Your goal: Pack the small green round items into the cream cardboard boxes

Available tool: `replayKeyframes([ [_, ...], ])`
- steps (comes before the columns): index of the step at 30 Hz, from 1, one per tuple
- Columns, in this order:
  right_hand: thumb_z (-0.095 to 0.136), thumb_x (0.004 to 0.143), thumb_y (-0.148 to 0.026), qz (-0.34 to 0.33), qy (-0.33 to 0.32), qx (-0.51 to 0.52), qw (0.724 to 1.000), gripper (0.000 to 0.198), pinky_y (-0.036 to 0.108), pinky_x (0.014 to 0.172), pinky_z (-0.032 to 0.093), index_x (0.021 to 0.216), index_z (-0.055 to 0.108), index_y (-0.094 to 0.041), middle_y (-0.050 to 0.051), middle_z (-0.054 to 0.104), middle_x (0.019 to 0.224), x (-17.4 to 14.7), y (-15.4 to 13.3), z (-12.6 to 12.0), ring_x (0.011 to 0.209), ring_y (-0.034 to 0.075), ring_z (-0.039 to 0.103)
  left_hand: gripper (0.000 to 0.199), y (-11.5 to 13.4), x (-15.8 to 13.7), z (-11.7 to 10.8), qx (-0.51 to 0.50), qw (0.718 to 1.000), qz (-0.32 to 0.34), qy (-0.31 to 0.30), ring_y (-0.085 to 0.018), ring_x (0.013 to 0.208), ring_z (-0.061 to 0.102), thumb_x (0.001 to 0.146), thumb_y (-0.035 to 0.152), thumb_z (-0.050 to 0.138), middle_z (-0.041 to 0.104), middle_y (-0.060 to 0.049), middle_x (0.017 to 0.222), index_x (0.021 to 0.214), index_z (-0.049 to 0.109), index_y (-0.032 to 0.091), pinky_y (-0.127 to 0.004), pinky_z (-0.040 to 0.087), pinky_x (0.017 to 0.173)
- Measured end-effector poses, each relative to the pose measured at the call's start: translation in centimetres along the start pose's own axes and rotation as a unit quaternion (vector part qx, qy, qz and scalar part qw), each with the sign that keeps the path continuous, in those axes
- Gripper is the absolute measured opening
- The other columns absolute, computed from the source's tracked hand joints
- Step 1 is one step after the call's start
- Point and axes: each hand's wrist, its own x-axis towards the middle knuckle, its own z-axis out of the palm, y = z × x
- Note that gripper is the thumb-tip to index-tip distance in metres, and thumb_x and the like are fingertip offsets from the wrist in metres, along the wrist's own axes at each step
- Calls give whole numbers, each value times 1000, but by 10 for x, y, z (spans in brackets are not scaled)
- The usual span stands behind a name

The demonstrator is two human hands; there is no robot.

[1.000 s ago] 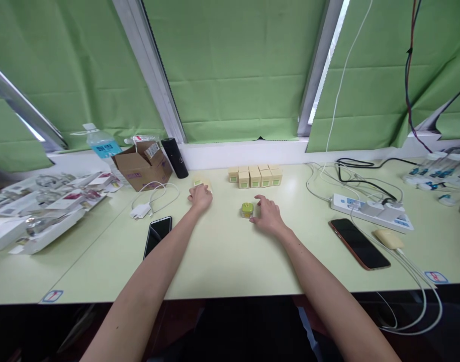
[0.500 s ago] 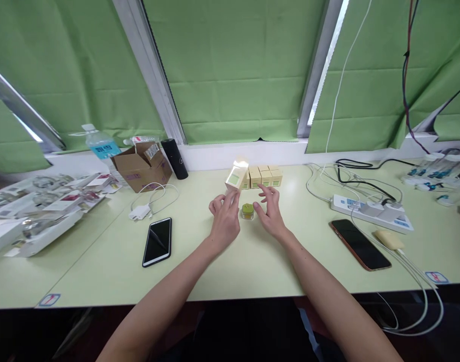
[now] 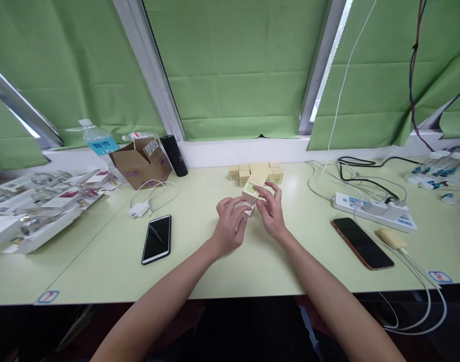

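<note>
A small cream-coloured cardboard box [image 3: 257, 180] with a green label window is tilted above the table between my hands. My right hand [image 3: 272, 213] grips its right side between thumb and fingers. At the box's lower end, the fingers of my left hand [image 3: 228, 223] are bent against a pale flap. Behind it stand several similar small boxes [image 3: 234, 174] in a group. The green-lidded jar cannot be seen; the held box and my fingers cover that spot.
A phone [image 3: 156, 240] and a white charger [image 3: 139, 209] lie on the left, before an open brown carton [image 3: 141, 168] and a black cylinder [image 3: 174, 156]. Rightward are another phone [image 3: 361, 244], a power strip [image 3: 375, 211] and loose cables. Packaged items [image 3: 56, 206] fill the far left.
The small box has come down and right, over where the green-lidded jar stood. My right hand has closed on it, and my left fingers have shifted to its lower end.
</note>
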Motion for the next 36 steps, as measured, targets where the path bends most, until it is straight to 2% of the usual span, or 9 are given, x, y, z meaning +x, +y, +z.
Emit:
replayKeyframes([
  [2, 48, 100, -63, 7, -2, 1, 1000, 50, 48, 93, 64, 136, 63, -31, 13, 33, 147, 0, -1, 0, 137, 33, 49, 25, -4, 3, -3, -13, 997, -51, 63, -31, 128, 49, 102, 31, 43, 60, -14, 131, 118, 62, 25, -54, 39, 112],
  [4, 51, 98, -66, 14, -10, 1, 1000, 51, 48, 94, 63, 132, 64, -30, 13, 35, 147, -1, -1, 1, 139, 34, 48, 28, -10, 6, -6, -46, 991, -94, 86, -30, 129, 50, 103, 35, 44, 57, -14, 130, 123, 59, 25, -52, 42, 112],
  [8, 55, 95, -68, 18, -49, 41, 998, 50, 47, 93, 62, 124, 66, -29, 13, 35, 146, -2, 1, 1, 126, 31, 59, 42, -21, 10, -9, -171, 976, -136, 9, -24, 119, 60, 99, 35, 52, 46, -12, 142, 140, 53, 29, -45, 52, 106],
  [13, 55, 93, -68, 64, -94, 56, 992, 50, 47, 87, 62, 119, 67, -27, 13, 40, 144, -1, 4, -3, 115, 30, 64, 39, -25, 10, -9, -218, 963, -151, -46, -31, 145, 44, 95, 35, 62, 42, -12, 150, 134, 64, 31, -42, 55, 106],
  [16, 57, 91, -65, 75, -126, 83, 986, 50, 46, 84, 62, 123, 66, -28, 12, 39, 146, 1, 6, -5, 104, 26, 67, 40, -27, 9, -8, -242, 955, -169, -35, -27, 125, 60, 94, 39, 65, 39, -12, 153, 133, 66, 30, -43, 56, 104],
  [19, 63, 89, -62, 57, -138, 118, 982, 51, 44, 80, 62, 127, 65, -28, 12, 37, 146, 1, 8, -4, 92, 21, 68, 39, -29, 9, -5, -258, 949, -179, -14, -21, 108, 66, 94, 41, 66, 39, -12, 152, 132, 66, 30, -42, 57, 102],
  [26, 69, 88, -56, 70, -128, 117, 982, 48, 40, 71, 61, 127, 66, -29, 13, 38, 147, 1, 10, -1, 83, 17, 66, 33, -22, 6, 5, -226, 955, -188, 32, -17, 100, 65, 97, 36, 62, 47, -10, 142, 130, 68, 30, -36, 59, 90],
  [32, 71, 86, -59, 81, -123, 108, 983, 50, 42, 77, 62, 126, 67, -28, 13, 42, 146, 2, 13, -2, 80, 15, 63, 33, -17, 5, 8, -221, 955, -192, 40, -16, 101, 64, 99, 32, 59, 48, -9, 137, 130, 68, 32, -34, 58, 89],
  [36, 72, 86, -62, 82, -101, 108, 986, 50, 43, 82, 64, 123, 69, -29, 13, 46, 143, 2, 16, 2, 92, 19, 65, 34, -17, 5, 10, -235, 949, -205, 40, -14, 92, 63, 99, 34, 59, 48, -8, 135, 131, 67, 32, -34, 58, 87],
])
